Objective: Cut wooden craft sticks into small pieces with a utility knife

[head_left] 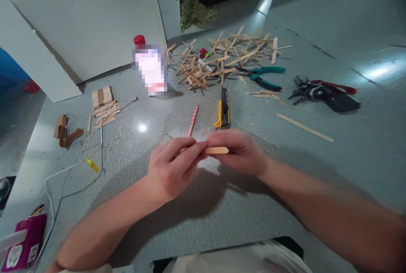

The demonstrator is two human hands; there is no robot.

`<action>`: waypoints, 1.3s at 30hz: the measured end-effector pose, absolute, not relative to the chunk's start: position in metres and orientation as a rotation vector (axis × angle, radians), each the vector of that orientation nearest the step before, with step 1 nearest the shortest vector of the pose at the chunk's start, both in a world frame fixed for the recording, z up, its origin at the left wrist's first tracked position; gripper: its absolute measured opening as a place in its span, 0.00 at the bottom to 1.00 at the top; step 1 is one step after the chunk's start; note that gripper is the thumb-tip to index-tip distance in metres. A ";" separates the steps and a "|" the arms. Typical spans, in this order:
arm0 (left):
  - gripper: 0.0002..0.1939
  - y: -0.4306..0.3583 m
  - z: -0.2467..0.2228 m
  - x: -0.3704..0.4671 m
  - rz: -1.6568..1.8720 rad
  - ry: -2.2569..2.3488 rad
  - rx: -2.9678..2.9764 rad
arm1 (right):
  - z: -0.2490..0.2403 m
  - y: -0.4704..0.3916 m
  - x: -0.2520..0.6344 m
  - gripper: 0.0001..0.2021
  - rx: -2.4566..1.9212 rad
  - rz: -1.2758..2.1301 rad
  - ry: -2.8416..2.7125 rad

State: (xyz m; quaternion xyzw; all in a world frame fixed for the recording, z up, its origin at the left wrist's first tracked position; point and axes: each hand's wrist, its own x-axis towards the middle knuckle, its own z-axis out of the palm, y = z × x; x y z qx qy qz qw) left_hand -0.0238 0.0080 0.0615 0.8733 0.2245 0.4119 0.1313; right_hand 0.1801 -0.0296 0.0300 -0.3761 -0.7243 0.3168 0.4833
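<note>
A flat wooden craft stick (217, 150) is pinched between both my hands over the table. My left hand (174, 163) has its thumb and fingers closed on the stick's left part and hides that end. My right hand (237, 150) is closed too, its fingertips meeting the left ones at the stick, whose rounded right end shows in front of the palm. Just beyond my hands lie a pink striped pencil (193, 120) and a yellow and black utility knife (223, 110). Another loose craft stick (304, 127) lies to the right.
A heap of joined and loose sticks (203, 70) spreads at the back, beside teal-handled pliers (268, 78). Keys (326, 93) lie farther right. At left are stacked sticks (103, 97), a white cable (76, 164) and brown scraps (65, 132). A blurred red-capped bottle (150, 67) stands behind.
</note>
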 end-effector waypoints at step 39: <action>0.09 0.056 0.067 -0.035 0.418 1.209 2.102 | 0.032 -0.043 0.167 0.11 -0.995 1.208 -0.949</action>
